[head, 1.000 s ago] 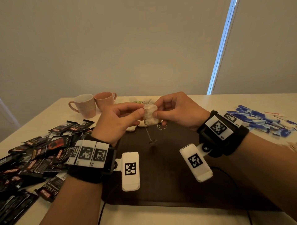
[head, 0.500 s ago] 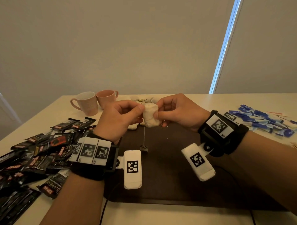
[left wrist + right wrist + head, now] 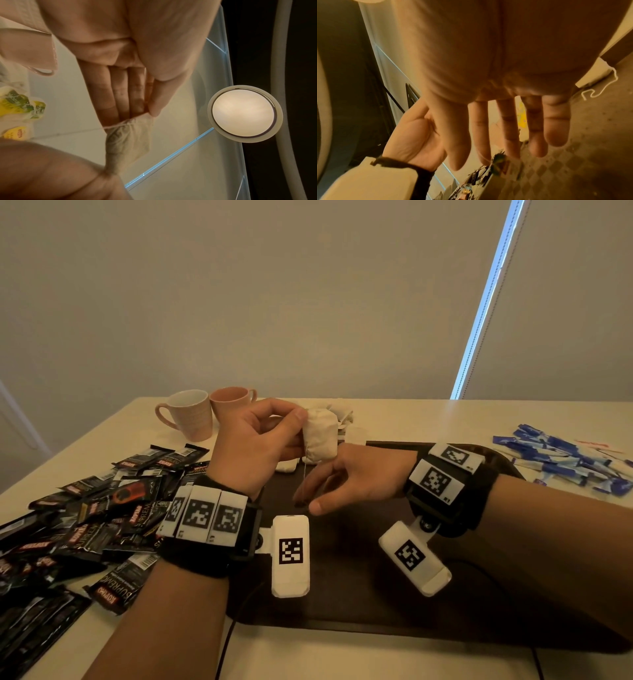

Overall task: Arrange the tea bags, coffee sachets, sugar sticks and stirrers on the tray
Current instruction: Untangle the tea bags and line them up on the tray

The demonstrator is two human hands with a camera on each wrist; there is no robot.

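**Dark brown tray mid-table, tea bag held above its far edge**

Cream table [image 3: 428, 419] runs to a plain beige wall; a bright blind slit [image 3: 486, 302] sits right of centre. Landmark: the tray [image 3: 359, 594].

Left of the tray: black coffee sachets [image 3: 85, 515] heaped loose, spilling to the table's left edge. Beyond its far-left corner: two pink mugs [image 3: 191, 419].

Left hand [image 3: 253, 446] pinches the tea bag [image 3: 320, 436] at its top corner, lifted over the tray's far edge; its string [image 3: 304, 474] hangs down. More tea bags [image 3: 342, 414] lie past that edge.

Right hand [image 3: 346, 481] is over the tray, fingers straight and spread, thumb near the string's low end; grasping nothing that shows.

Right of the tray: blue sugar sticks [image 3: 561, 460] scattered. The tray's near half is bare.
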